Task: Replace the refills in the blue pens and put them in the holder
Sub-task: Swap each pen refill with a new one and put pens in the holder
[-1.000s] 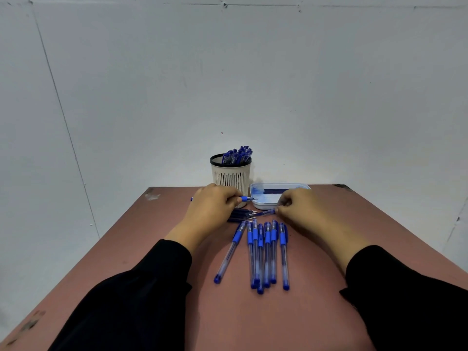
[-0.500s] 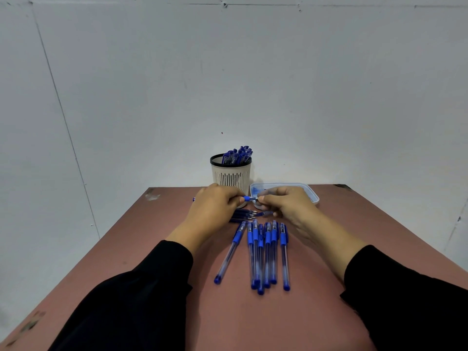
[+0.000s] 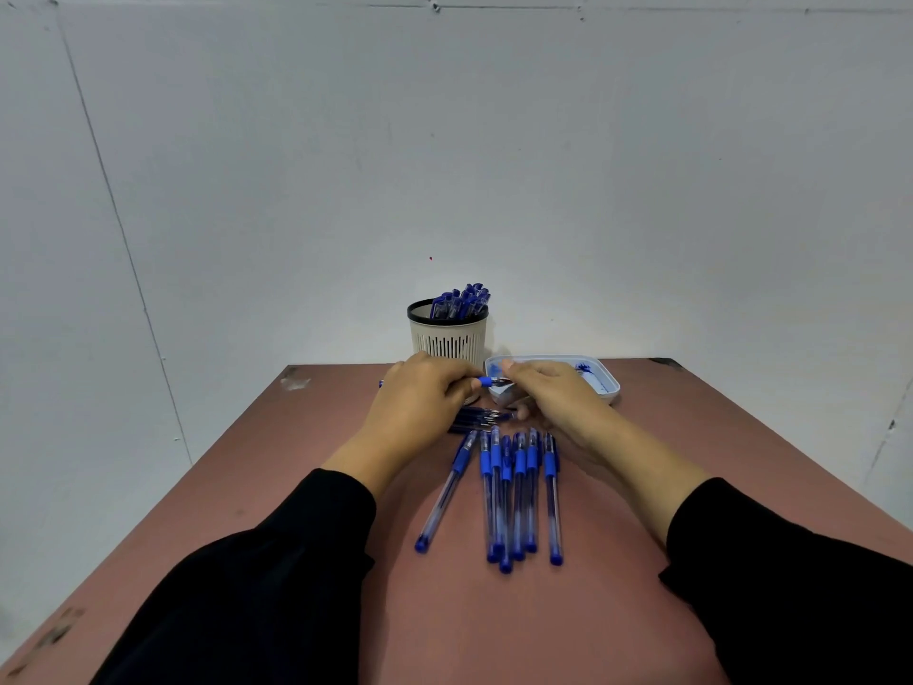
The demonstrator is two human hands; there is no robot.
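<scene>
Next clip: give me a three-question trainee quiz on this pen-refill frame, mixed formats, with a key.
1. True or false: the holder already has pens standing in it.
2. How many pens lie in the row on the table nearest the person? A) three B) six C) ten
3. Fill in: the left hand grips a pen by its blue ____ while the right hand works at its tip, in front of the white tray.

Key: 1 true; 2 B; 3 grip.
</scene>
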